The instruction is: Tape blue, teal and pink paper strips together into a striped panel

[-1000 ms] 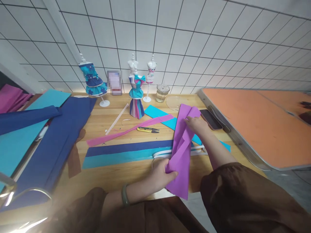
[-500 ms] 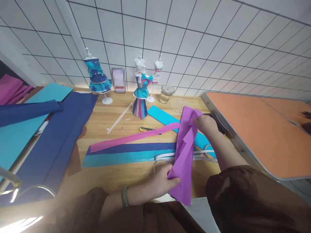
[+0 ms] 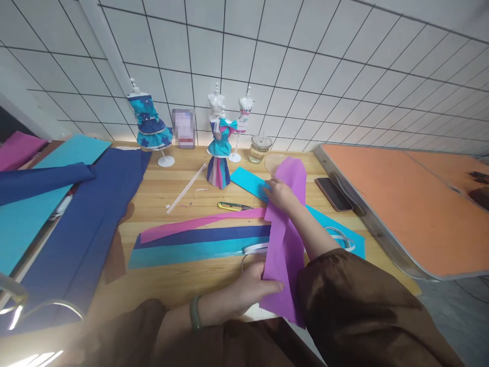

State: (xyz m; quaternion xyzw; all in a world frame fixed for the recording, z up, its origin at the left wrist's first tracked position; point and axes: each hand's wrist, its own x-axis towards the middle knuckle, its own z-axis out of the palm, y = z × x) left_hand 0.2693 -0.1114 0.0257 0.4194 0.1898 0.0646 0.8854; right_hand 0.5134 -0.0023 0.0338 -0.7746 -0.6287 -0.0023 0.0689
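Observation:
A long piece of purple fabric (image 3: 287,229) lies lengthwise before me, its far end bulging up in a loose fold. Near its lower left edge, my left hand (image 3: 254,288) pinches the cloth, thumb on top. My right hand (image 3: 280,194) is closed at the upper left edge of the same cloth; its fingertips are partly hidden. Under the purple piece run a pink strip (image 3: 191,225), a navy strip (image 3: 202,234), a light blue strip (image 3: 183,255) and a bright blue piece (image 3: 246,179). Yellow thread snips (image 3: 234,206) lie left of my right hand.
Dressed mini mannequins (image 3: 219,137) and a glass of liquid (image 3: 260,148) stand along the tiled wall. To the right are a dark phone (image 3: 333,193) and an orange-topped board (image 3: 412,204). White elastic (image 3: 344,239) lies on the bright blue piece. Navy fabric (image 3: 87,219) covers the left side.
My right hand has moved left across the purple fabric, from its right edge to its left edge. The cloth's upper part has shifted and smoothed out, and the phone is uncovered. My left hand stays put.

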